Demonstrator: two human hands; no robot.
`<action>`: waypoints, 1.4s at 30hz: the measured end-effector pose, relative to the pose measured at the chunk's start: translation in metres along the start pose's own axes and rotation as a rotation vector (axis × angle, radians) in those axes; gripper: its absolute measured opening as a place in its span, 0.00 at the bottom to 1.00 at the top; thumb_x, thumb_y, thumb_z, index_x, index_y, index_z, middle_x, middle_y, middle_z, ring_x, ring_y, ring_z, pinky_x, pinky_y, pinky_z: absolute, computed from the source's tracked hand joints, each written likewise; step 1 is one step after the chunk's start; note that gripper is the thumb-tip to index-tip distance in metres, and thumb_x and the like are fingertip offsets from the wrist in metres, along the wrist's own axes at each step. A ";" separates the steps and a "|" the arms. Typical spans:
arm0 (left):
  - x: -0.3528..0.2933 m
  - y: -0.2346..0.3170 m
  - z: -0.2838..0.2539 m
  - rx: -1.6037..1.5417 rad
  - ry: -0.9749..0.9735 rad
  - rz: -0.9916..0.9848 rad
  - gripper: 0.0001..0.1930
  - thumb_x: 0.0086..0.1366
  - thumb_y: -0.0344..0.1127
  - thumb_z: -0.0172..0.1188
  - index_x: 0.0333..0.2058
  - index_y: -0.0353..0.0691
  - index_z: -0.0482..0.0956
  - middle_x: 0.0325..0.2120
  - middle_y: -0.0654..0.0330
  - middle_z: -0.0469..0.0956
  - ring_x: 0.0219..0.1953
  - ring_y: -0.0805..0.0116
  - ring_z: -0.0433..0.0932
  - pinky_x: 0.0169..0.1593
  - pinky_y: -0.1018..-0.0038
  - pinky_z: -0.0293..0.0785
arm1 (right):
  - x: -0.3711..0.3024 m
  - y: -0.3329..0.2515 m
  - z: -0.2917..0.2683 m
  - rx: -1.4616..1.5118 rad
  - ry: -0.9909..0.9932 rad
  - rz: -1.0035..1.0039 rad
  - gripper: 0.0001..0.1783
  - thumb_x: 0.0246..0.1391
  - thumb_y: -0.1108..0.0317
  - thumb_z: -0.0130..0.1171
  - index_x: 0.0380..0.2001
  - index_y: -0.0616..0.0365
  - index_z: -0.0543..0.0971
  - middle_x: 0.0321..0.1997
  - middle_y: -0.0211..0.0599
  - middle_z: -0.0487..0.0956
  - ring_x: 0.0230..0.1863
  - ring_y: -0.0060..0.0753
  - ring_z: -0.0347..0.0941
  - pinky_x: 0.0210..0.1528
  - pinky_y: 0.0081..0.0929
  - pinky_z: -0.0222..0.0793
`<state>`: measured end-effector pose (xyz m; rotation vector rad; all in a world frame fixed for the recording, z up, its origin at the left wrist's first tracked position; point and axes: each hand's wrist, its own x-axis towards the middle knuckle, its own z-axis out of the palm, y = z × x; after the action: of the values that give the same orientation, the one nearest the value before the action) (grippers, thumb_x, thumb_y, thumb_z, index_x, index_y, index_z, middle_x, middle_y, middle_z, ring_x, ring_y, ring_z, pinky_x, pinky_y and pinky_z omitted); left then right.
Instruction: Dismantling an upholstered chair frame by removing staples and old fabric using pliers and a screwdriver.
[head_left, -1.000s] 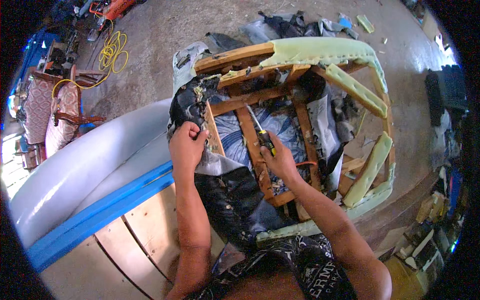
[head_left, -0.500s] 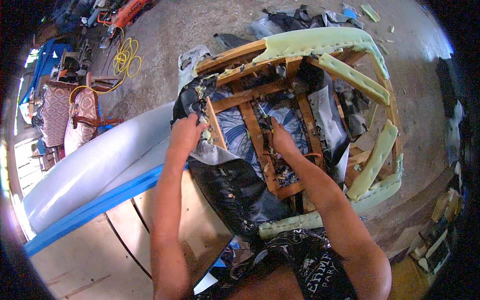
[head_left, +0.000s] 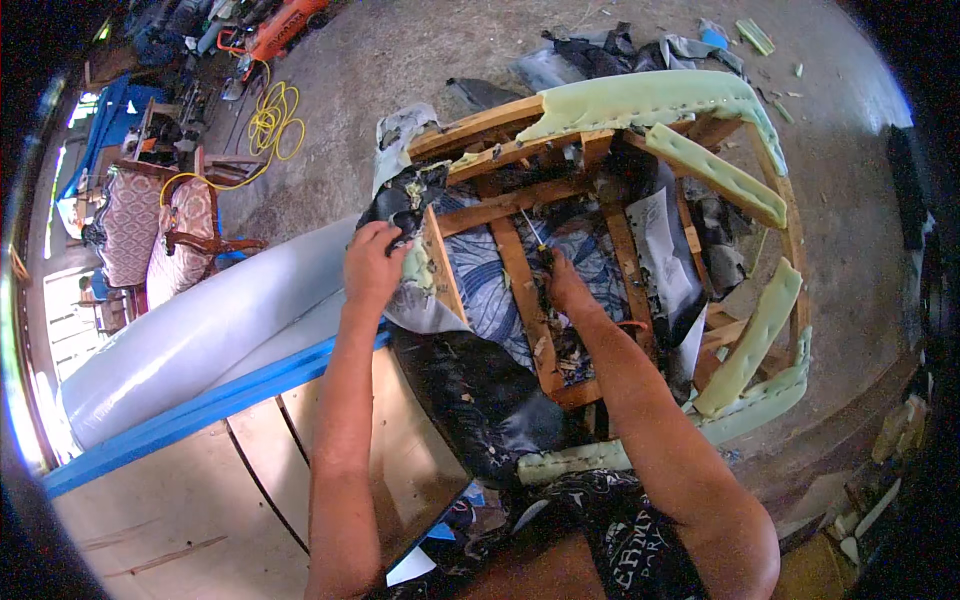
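A stripped wooden furniture frame (head_left: pixel 522 290) lies in front of me, with torn black upholstery (head_left: pixel 405 205) and pale green foam (head_left: pixel 650 98) still on parts of it. My left hand (head_left: pixel 372 265) is at its left end, fingers closed over the edge of the black cover beside a wooden slat. In my right hand (head_left: pixel 568 285), over the middle of the frame, is a screwdriver (head_left: pixel 530 222) with a thin metal shaft. Its tip points up and left, near a crossbar and apart from the cover. Patterned blue-white fabric (head_left: pixel 480 265) shows between the slats.
A large roll of clear plastic (head_left: pixel 210 320) lies to the left, behind a blue-edged wooden panel (head_left: pixel 230 420). Farther back are a coiled yellow hose (head_left: pixel 272 122), an orange machine (head_left: pixel 285 32) and a patterned chair (head_left: pixel 135 220). Dark scraps (head_left: pixel 600 55) litter the floor beyond the frame.
The whole view has shifted slightly, so the frame sits a little lower and to the right. My left fingers have moved onto the black cover's edge; the screwdriver stays in my right hand.
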<state>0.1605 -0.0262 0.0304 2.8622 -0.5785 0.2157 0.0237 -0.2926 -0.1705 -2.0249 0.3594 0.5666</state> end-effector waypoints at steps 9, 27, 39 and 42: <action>0.006 0.018 0.040 -0.148 0.278 -0.169 0.12 0.61 0.41 0.63 0.28 0.36 0.83 0.23 0.52 0.79 0.26 0.51 0.78 0.33 0.62 0.73 | 0.016 0.038 0.014 -0.064 -0.003 0.055 0.40 0.53 0.70 0.55 0.65 0.62 0.50 0.59 0.71 0.63 0.59 0.69 0.64 0.58 0.49 0.66; 0.014 0.003 0.043 -0.197 0.182 -0.111 0.08 0.61 0.34 0.62 0.36 0.38 0.82 0.34 0.50 0.82 0.37 0.49 0.80 0.41 0.62 0.76 | 0.013 0.036 0.010 -0.130 0.069 -0.030 0.43 0.53 0.61 0.58 0.66 0.64 0.49 0.58 0.67 0.66 0.56 0.68 0.67 0.57 0.50 0.66; 0.022 0.011 0.045 -0.310 0.209 -0.547 0.09 0.61 0.35 0.62 0.38 0.39 0.83 0.33 0.51 0.81 0.36 0.50 0.79 0.42 0.64 0.74 | 0.018 0.034 -0.002 -0.161 -0.020 0.003 0.38 0.61 0.59 0.49 0.67 0.63 0.49 0.61 0.65 0.64 0.61 0.63 0.64 0.59 0.48 0.64; 0.013 0.012 0.046 -0.295 0.272 -0.308 0.08 0.61 0.34 0.62 0.38 0.40 0.83 0.39 0.51 0.80 0.39 0.51 0.79 0.44 0.62 0.74 | 0.002 0.003 -0.019 -0.126 0.019 -0.127 0.34 0.63 0.56 0.49 0.66 0.60 0.55 0.56 0.62 0.69 0.56 0.61 0.68 0.55 0.47 0.67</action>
<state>0.1719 -0.0526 -0.0098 2.5317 -0.1029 0.4191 0.0281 -0.3104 -0.1657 -2.1579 0.2085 0.5020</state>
